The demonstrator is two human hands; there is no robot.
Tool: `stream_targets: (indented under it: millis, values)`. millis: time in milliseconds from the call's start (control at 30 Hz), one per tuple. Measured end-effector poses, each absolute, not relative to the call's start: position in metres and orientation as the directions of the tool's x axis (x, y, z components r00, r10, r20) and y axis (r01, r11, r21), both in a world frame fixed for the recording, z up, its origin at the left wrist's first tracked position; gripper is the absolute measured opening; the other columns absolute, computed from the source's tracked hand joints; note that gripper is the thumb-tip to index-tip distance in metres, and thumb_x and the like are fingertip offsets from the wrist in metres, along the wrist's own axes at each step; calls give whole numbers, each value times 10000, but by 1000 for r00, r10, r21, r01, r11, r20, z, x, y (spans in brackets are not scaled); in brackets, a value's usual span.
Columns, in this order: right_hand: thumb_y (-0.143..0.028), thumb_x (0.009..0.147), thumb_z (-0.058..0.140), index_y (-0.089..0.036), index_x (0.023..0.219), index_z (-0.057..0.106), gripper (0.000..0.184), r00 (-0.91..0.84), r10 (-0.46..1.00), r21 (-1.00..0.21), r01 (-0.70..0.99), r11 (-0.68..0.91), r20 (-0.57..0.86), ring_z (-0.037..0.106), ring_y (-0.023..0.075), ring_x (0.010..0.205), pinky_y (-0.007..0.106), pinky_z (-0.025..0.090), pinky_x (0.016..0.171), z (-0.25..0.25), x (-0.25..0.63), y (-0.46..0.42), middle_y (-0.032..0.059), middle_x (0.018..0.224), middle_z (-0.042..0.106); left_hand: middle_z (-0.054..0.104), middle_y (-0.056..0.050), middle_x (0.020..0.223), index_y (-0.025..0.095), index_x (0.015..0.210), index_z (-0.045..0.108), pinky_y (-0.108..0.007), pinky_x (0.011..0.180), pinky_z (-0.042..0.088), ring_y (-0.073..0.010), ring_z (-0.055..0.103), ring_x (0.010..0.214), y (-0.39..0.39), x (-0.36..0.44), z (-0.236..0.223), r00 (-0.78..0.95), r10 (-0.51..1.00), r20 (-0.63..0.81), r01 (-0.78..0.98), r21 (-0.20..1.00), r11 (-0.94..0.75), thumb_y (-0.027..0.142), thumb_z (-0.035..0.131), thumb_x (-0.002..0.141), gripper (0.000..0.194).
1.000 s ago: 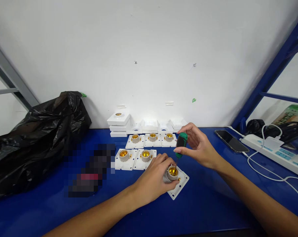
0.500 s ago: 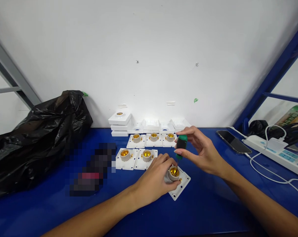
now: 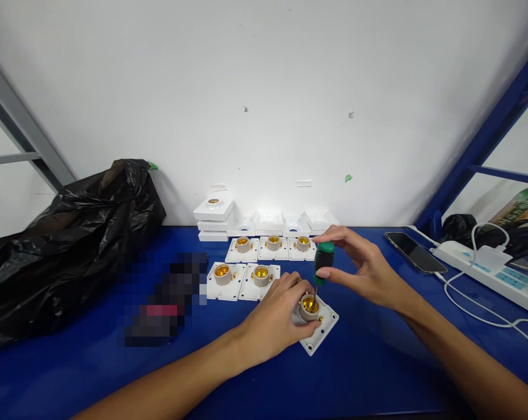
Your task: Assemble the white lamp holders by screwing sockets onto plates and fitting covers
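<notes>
Head view: lamp socket (image 3: 318,319) lies on the blue table (image 3: 369,361) at centre, left hand (image 3: 276,319) in a closed grip around its collar. At 1 o'clock, right hand (image 3: 363,267) pinches a green screwdriver (image 3: 322,259), tip inside the socket. Five more sockets (image 3: 259,262) sit at 11 o'clock.

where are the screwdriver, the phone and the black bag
screwdriver (image 3: 324,256), head view, on the green and black handle
phone (image 3: 415,259), head view, middle of the dark screen
black bag (image 3: 71,245), head view, middle of the crumpled plastic
</notes>
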State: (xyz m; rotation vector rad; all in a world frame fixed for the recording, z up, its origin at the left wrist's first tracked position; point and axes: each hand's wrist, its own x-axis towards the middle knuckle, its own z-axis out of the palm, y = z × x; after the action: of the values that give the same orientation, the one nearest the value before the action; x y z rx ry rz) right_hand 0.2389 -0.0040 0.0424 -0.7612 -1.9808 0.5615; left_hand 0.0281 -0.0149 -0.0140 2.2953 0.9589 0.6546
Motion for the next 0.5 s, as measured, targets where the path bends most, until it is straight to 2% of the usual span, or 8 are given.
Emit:
stream_targets:
  millis: [133,333,400,500]
  values:
    - [-266,884,781,-320,1176,721,303,-366,682,-664,195,722,634,587,184,860,370,532,804,43,241,0,24,979,669,584,-29,1080,217,1043,591,-399,938,440,-263,545,1070,-14,28,-17,629,749,210,476,657,-585,215,828,795,344]
    - [-319,972,668,-300,1244,707,276,-483,759,-849,56,525,438,684,219,1079,415,585,928,49,246,0,67,1136,709,574,-31,1086,220,1032,580,-388,930,439,-255,542,1057,-13,27,-20,634,744,212,468,661,-587,203,822,796,339]
    - [-318,967,676,-301,1223,707,259,-480,756,-854,28,520,445,683,212,1070,405,588,918,48,245,1,63,1131,701,574,-33,1092,224,1032,577,-391,937,436,-257,538,1062,-13,27,-20,633,744,213,466,662,-587,210,821,797,339]
    - [-286,900,762,-296,1131,720,235,-416,744,-808,35,588,523,643,169,932,335,574,821,42,242,4,33,1042,669,577,-31,1093,224,1031,579,-392,941,433,-259,539,1065,-13,28,-19,635,744,210,468,661,-586,212,823,794,341]
